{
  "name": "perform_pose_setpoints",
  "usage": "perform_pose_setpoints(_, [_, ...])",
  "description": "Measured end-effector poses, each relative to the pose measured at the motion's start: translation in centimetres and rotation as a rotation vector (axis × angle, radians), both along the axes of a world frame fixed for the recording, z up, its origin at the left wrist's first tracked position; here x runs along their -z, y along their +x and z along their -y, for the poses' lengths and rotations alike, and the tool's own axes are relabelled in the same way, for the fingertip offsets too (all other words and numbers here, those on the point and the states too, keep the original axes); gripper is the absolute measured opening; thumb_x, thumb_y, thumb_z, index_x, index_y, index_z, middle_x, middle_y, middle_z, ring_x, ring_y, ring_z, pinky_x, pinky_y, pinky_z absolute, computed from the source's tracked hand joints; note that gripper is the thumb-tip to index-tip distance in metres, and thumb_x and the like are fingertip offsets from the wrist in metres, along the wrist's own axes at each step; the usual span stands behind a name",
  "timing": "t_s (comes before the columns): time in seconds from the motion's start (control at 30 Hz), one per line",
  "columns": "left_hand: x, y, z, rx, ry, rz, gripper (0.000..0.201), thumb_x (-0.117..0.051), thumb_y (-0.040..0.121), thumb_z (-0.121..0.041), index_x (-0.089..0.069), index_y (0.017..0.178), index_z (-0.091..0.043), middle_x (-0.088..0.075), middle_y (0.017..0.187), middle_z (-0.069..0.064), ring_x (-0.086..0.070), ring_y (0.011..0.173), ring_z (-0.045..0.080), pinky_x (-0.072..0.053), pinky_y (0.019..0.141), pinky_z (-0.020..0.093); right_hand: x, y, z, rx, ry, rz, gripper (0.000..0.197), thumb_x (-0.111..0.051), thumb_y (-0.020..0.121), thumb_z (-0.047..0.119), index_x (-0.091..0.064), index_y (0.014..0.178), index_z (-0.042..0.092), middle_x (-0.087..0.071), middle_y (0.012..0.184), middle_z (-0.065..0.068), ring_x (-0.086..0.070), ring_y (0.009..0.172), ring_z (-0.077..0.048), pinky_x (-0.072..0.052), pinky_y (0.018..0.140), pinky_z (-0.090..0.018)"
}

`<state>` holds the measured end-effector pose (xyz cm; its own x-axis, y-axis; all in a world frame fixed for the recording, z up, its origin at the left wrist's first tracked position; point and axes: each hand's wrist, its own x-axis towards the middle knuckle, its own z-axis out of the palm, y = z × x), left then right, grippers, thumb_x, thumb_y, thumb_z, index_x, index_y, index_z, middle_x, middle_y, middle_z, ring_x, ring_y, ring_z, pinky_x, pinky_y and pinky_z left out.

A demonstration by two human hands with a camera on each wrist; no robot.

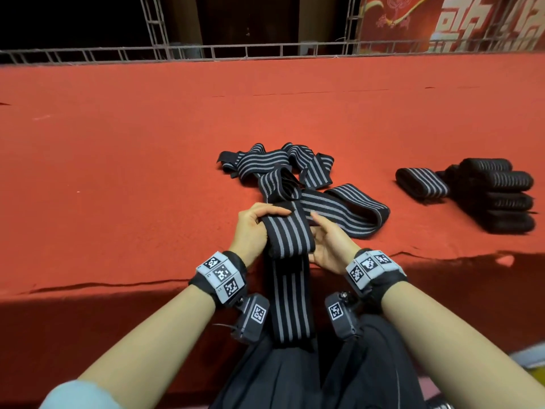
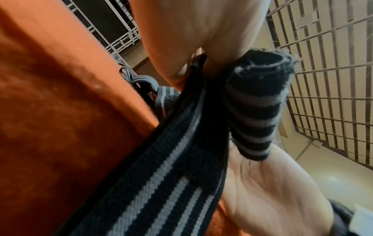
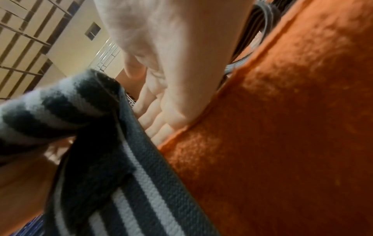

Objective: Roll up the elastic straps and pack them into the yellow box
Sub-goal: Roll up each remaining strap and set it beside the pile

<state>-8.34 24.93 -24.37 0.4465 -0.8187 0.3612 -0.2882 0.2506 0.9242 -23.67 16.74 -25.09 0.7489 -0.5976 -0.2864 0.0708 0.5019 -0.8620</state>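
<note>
The job looks somewhere in the middle. Starting at the left, the left hand (image 1: 253,228) curls its fingers (image 1: 269,212) over the far edge of a small roll (image 1: 290,234) just begun at the near edge of the tabletop (image 1: 118,160); in the left wrist view the tight coil of that roll (image 2: 258,102) sits against the thumb side of the palm. The strap being rolled (image 1: 292,302) hangs from it over the table edge toward the person's lap, and its other part runs back along the red cloth. Opposite, the right hand (image 1: 330,240) cups the roll's other end, fingers (image 1: 320,218) bent round it, so the roll is pinched between the two hands. Just beyond lies a tangle of loose straps (image 1: 283,169), not yet rolled. Further right, well apart from the hands, rests a pile of finished rolls (image 1: 483,193), one lying beside a stack of several. No yellow box shows in any view, so packing appears not yet started
</note>
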Motion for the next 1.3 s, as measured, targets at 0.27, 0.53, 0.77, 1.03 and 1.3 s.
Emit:
perform_pose_setpoints(0.27, [-1.1,-1.0,0.4,0.027,0.014,0.133,0.048,-0.052,0.07,0.022,-0.074,0.071,-0.02,-0.059,0.104,-0.004,-0.057,0.107,0.014,-0.043,0.102,0.034,0.2,-0.2,-1.8,-0.037,-0.167,0.036,0.052,-0.053,0.09,0.04,-0.054,0.132,0.01,-0.066,0.125,-0.007,-0.061,0.117,-0.018,-0.044,0.105,-0.034])
perform_pose_setpoints(0.53, [1.1,-2.0,0.3,0.195,0.217,-0.51,0.037,-0.037,0.101,-0.016,-0.036,0.136,-0.024,-0.061,0.123,0.008,-0.063,0.105,0.018,-0.05,0.094,0.037,1.6,-0.6,-0.7,0.069,-0.136,0.11,0.043,-0.05,0.098,0.029,-0.056,0.13,0.0,-0.065,0.123,-0.016,-0.062,0.115,-0.027,-0.05,0.096,-0.035])
perform_pose_setpoints(0.77, [2.5,-2.3,0.5,0.257,0.274,-0.266,0.039,-0.051,0.099,-0.024,-0.041,0.134,-0.011,-0.057,0.132,0.006,-0.056,0.12,0.014,-0.045,0.104,0.03,1.1,0.9,-1.3,0.174,-0.272,0.108,0.039,-0.048,0.101,0.029,-0.054,0.131,0.005,-0.066,0.122,-0.012,-0.063,0.114,-0.025,-0.046,0.103,-0.041])
perform_pose_setpoints(1.03, [3.8,-0.8,-0.3,0.197,0.178,-0.35,0.033,-0.054,0.097,-0.019,-0.055,0.125,-0.002,-0.067,0.12,0.013,-0.063,0.113,0.027,-0.047,0.102,0.043,1.9,0.6,-1.7,0.169,-0.273,-0.006,0.034,-0.062,0.089,0.023,-0.057,0.119,0.008,-0.064,0.112,-0.021,-0.061,0.084,-0.032,-0.044,0.062,-0.032])
perform_pose_setpoints(1.3, [3.5,-1.2,-0.3,0.214,0.211,-0.25,0.033,-0.056,0.096,-0.025,-0.05,0.126,-0.012,-0.064,0.122,0.005,-0.063,0.112,0.014,-0.049,0.1,0.034,2.2,-0.4,-1.2,0.135,-0.212,0.132,0.032,-0.054,0.095,0.006,-0.054,0.127,0.007,-0.065,0.121,-0.015,-0.065,0.108,-0.028,-0.055,0.085,-0.029])
